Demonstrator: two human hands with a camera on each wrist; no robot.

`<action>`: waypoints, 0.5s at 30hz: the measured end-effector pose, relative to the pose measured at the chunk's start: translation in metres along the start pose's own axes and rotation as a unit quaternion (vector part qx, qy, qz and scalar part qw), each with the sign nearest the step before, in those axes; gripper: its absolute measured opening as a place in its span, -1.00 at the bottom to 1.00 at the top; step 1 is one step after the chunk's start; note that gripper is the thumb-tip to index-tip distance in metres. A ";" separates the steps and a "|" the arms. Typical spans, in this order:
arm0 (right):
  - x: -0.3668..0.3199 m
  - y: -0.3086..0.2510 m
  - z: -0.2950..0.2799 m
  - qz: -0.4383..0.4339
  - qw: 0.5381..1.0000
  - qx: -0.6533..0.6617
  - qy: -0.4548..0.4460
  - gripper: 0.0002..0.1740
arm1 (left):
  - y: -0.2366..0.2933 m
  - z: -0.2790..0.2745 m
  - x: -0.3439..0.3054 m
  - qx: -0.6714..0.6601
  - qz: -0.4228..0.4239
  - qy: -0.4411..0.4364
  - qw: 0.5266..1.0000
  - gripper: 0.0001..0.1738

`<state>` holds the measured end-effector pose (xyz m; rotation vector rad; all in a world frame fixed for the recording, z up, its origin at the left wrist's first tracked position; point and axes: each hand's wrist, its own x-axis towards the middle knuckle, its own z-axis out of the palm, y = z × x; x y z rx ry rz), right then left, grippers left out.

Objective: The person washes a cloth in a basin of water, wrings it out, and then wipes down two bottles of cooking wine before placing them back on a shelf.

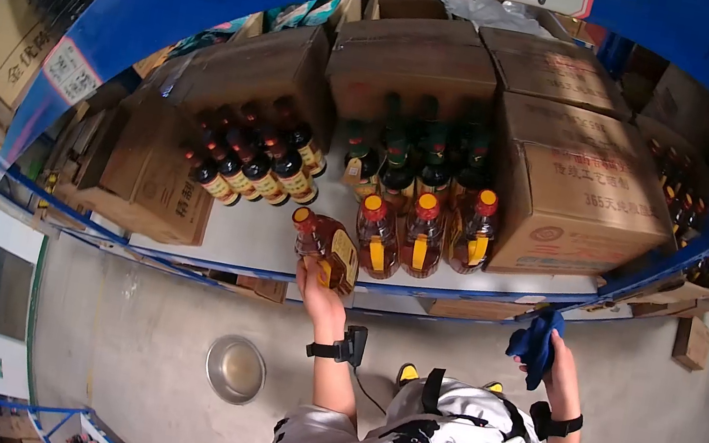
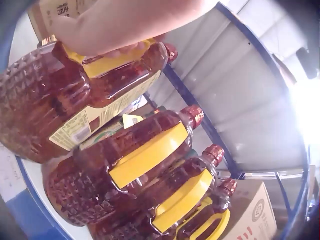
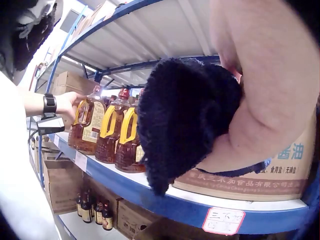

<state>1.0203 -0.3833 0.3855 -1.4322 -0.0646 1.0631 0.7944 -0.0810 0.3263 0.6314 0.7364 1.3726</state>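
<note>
My left hand [image 1: 322, 299] grips the yellow handle [image 2: 112, 64] of a large plastic bottle [image 1: 337, 255] of amber-brown liquid at the shelf's front edge. Its cap is red and a pale label faces away from the handle. Right beside it stand similar bottles [image 1: 377, 246] in a row, their yellow handles facing out. In my right hand [image 1: 562, 377], held in front of the shelf, is a dark blue cloth [image 3: 187, 117], bunched and fuzzy-edged. The cloth hides most of the right fingers in the right wrist view.
Behind the row are green-capped bottles [image 1: 397, 167]; smaller dark bottles [image 1: 263, 172] stand to the left. Cardboard boxes [image 1: 577, 194] flank and back them. A blue beam [image 1: 250, 4] crosses above. A metal basin [image 1: 235, 369] sits on the floor.
</note>
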 end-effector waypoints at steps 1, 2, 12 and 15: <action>-0.001 -0.002 0.003 -0.003 1.000 -0.006 0.002 -0.49 | -0.003 0.000 0.003 0.007 0.002 0.006 1.000 -0.73; -0.001 -0.003 0.006 -0.007 1.000 -0.011 0.002 -0.49 | -0.005 -0.001 0.006 0.014 0.004 0.012 1.000 -0.73; 0.012 0.006 0.034 0.018 0.999 -0.047 -0.013 -0.51 | -0.040 0.007 0.028 0.120 0.028 0.008 0.992 -0.78; 0.007 0.005 0.041 0.015 0.997 -0.059 -0.040 -0.50 | -0.025 0.018 0.021 0.072 0.009 -0.006 0.997 -0.75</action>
